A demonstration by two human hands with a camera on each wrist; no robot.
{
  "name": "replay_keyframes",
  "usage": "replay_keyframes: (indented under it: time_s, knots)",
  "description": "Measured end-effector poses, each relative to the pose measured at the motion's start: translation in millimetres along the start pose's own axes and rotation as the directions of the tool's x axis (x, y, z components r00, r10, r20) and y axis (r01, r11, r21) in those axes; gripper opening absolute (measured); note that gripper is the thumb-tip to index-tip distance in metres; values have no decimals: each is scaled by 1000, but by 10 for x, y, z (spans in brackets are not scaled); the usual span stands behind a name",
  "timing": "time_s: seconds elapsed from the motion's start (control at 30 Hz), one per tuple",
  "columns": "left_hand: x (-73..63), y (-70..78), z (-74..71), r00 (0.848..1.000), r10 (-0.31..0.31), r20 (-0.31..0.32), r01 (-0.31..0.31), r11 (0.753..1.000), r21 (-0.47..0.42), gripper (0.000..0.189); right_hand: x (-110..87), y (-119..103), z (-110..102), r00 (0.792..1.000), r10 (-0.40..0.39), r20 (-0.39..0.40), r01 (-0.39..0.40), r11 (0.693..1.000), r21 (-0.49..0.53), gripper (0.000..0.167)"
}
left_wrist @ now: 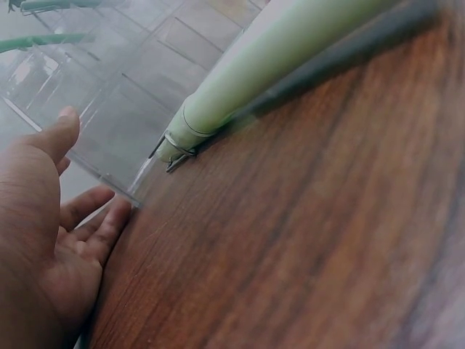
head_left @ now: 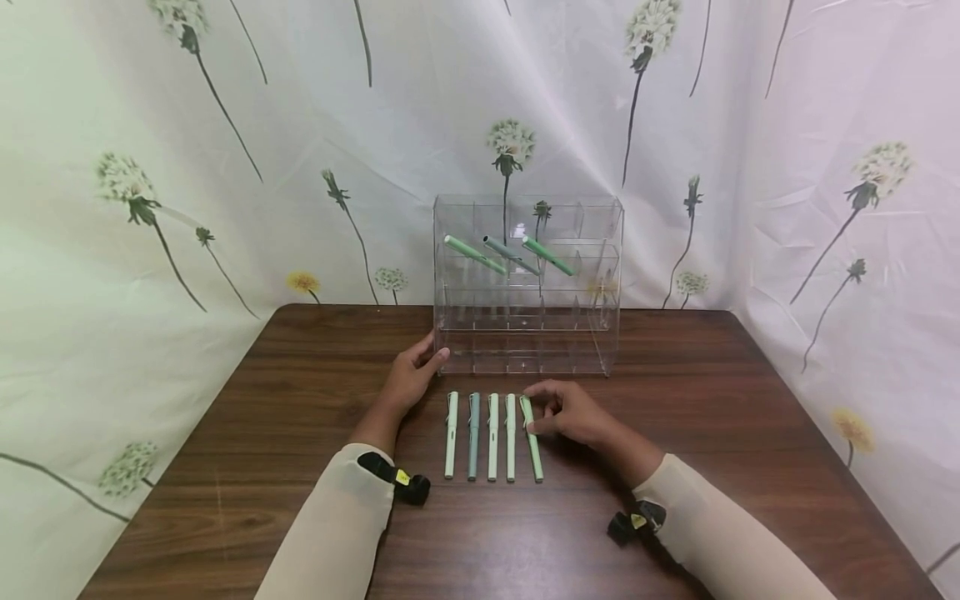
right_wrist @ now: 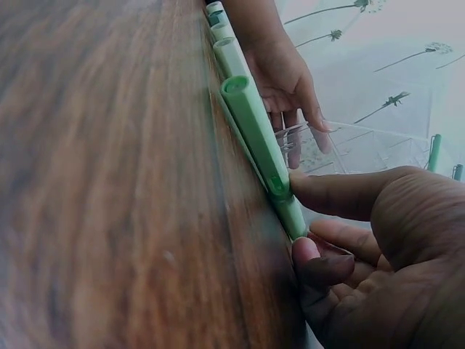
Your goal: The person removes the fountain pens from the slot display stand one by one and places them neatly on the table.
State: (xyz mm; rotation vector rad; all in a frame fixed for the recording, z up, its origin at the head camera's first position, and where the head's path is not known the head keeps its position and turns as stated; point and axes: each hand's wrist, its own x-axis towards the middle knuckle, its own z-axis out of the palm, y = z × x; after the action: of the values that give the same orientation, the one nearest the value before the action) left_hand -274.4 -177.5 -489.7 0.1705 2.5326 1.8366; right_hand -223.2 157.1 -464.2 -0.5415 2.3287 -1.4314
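A transparent pen rack [head_left: 525, 329] with tiered compartments stands toward the back of the table. My left hand [head_left: 411, 372] rests at its lower left side, thumb and fingers extended against the clear side panel. In front of the rack lies a row of several capped pens, including a blue-grey pen [head_left: 473, 437] and a pale green pen [head_left: 452, 435]. With thumb and fingertips my right hand [head_left: 573, 412] pinches the clip end of the rightmost green pen [right_wrist: 254, 131], which lies slightly slanted. Three pens lean in an upper tier, among them a green pen [head_left: 549, 257].
The dark wooden table [head_left: 300, 417] reaches back to a white curtain [head_left: 360, 167] printed with dandelions, which also hangs at both sides. Thin clear dividers split the rack's tiers. A black strap with a small camera is on each wrist.
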Motion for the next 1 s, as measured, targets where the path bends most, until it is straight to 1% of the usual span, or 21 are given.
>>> replay_keyframes:
  time_s: [0.37, 0.67, 1.0]
  knots:
    - [-1, -1, -4, 1000, 3, -2, -3, 1000, 8, 69, 6, -2, 28, 999, -3, -38, 2, 1000, -20, 55]
    - [-8, 6, -1, 1000, 6, -3, -6, 1000, 17, 69, -6, -21, 42, 999, 2, -50, -3, 1000, -11, 56]
    - [-22, 37, -4, 1000, 11, -2, -11, 999, 35, 70, 8, 11, 39, 999, -1, -54, 1, 1000, -3, 56]
